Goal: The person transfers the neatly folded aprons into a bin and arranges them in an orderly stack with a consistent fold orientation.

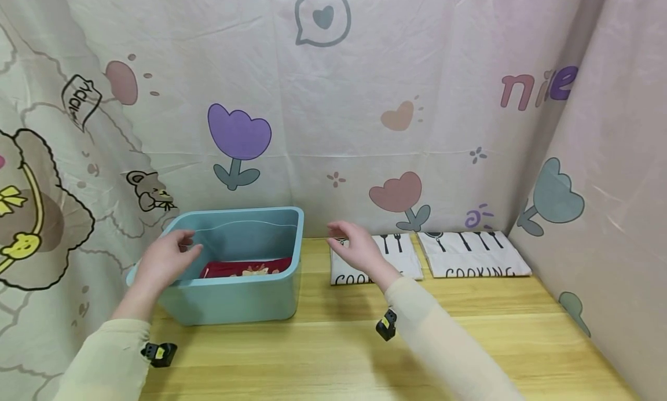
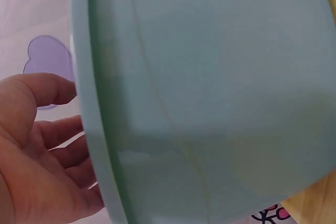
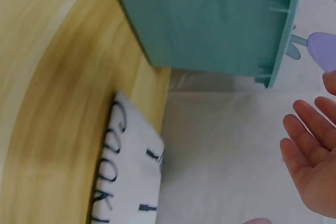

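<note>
From where I stand, going by the head view, the blue bin (image 1: 229, 302) sits with its long axis running from the person's left to right. The left hand (image 1: 167, 261) is at its near left corner, loosely bent, grasping nothing that I can see, fingers pointing inward over the mouth. The right hand (image 1: 359, 247) hangs off the bin's right side with a clear gap, fingers aimed back at it. So the bin lies between the two hands, and the left is plainly the nearer. Inside the bin, on its floor, lies a red patterned item (image 1: 245, 268), stretched the same way as the bin. Right of the bin on the table (image 1: 312, 343) are two folded cloths, the nearer cloth (image 1: 403, 259) partly hidden by the right hand and the farther cloth (image 1: 474, 253) well apart from the bin.

In the left wrist view, the bin's outer wall fills most of the sight. The left hand shows past the rim, fingers apart; its tips meet the rim's edge in sight, and I cannot tell whether they touch it.

In the right wrist view, the right hand is unclenched, palm showing, fingers extended and empty, apart from the bin. I judge that gap at the bin's right side to be the relation that counts.
</note>
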Demonstrator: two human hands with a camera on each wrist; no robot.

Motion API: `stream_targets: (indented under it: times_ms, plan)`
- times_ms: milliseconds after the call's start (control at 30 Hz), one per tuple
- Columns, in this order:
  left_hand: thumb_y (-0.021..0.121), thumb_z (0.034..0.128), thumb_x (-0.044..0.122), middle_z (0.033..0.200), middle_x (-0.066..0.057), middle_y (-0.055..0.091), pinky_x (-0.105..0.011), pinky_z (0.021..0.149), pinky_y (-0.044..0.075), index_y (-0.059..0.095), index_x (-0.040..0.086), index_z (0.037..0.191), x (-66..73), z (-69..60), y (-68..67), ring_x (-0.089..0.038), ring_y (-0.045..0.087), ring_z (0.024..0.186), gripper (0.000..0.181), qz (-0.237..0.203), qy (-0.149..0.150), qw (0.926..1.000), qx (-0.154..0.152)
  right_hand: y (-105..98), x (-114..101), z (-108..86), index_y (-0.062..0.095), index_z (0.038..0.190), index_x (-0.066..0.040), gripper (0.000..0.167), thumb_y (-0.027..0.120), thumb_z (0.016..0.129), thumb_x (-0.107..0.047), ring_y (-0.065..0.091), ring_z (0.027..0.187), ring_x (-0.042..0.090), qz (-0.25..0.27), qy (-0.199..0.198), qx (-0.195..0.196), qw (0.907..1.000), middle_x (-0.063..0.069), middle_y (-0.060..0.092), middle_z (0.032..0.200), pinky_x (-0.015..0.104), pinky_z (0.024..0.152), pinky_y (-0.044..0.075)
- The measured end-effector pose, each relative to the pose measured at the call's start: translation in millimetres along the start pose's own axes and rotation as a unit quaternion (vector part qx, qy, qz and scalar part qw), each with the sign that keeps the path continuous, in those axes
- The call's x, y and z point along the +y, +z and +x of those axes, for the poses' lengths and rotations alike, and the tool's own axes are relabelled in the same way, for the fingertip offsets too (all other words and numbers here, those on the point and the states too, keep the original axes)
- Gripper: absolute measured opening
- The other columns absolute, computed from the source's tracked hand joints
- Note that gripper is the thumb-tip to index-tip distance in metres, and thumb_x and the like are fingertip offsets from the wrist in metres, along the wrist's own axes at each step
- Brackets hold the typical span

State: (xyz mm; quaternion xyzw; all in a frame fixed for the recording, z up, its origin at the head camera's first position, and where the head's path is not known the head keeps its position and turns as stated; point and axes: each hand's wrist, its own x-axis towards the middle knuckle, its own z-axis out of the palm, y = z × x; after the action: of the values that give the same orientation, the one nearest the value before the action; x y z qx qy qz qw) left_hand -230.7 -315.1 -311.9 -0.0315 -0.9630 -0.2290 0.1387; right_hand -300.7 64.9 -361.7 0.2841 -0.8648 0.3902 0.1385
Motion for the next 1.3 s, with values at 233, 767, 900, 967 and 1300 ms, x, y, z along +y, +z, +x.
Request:
stream_targets:
  times_ms: [233, 767, 900, 967, 1300]
  plan:
    - [0.063, 0.0932, 0.020, 0.126, -0.036, 0.054, -0.065, 0.089, 0.043, 0.051, -0.014, 0.131, 8.0, -8.7, 12.5, -0.054, 0.051, 0.113, 0.052, 0.049, 0.023, 0.9982, 0.026, 1, 23, -13.4, 0.062, 0.130, -0.004, 0.038, 0.064, 0.097, -0.022, 0.057, 0.121, 0.027, -0.082, -0.023, -0.004, 0.9964, 0.009, 0.064, 0.128, 0.043, 0.104, 0.042]
    - [0.068, 0.0898, 0.022, 0.122, -0.030, 0.060, -0.071, 0.084, 0.040, 0.054, -0.008, 0.132, 36.9, -27.2, 29.6, -0.051, 0.053, 0.110, 0.054, 0.090, 0.070, 0.9907, 0.074, 8, 82, -44.5, 0.062, 0.130, -0.003, 0.042, 0.070, 0.092, -0.020, 0.054, 0.123, 0.034, -0.122, 0.042, 0.000, 0.9916, 0.014, 0.063, 0.130, 0.048, 0.106, 0.040]
    - [0.071, 0.0888, 0.022, 0.125, -0.031, 0.059, -0.072, 0.088, 0.038, 0.054, -0.008, 0.132, 42.4, -31.3, 34.3, -0.052, 0.052, 0.114, 0.055, 0.092, 0.088, 0.9885, 0.083, 12, 96, -50.3, 0.062, 0.131, -0.005, 0.044, 0.070, 0.092, -0.022, 0.055, 0.122, 0.036, -0.144, 0.059, -0.007, 0.9877, 0.015, 0.062, 0.131, 0.050, 0.106, 0.039]
    - [0.071, 0.0885, 0.022, 0.126, -0.031, 0.058, -0.071, 0.089, 0.038, 0.055, -0.007, 0.132, 45.5, -33.1, 36.4, -0.051, 0.051, 0.115, 0.055, 0.093, 0.096, 0.9873, 0.086, 13, 102, -53.4, 0.063, 0.130, -0.005, 0.043, 0.070, 0.092, -0.023, 0.056, 0.121, 0.037, -0.154, 0.070, -0.009, 0.9855, 0.015, 0.063, 0.130, 0.051, 0.105, 0.040]
    - [0.073, 0.0873, 0.021, 0.126, -0.026, 0.061, -0.067, 0.094, 0.038, 0.056, -0.004, 0.132, 61.9, -42.1, 43.8, -0.047, 0.052, 0.116, 0.054, 0.089, 0.131, 0.9828, 0.095, 11, 114, -65.7, 0.067, 0.125, -0.004, 0.038, 0.072, 0.090, -0.017, 0.059, 0.116, 0.037, -0.210, 0.089, -0.045, 0.9726, 0.015, 0.066, 0.123, 0.051, 0.101, 0.043]
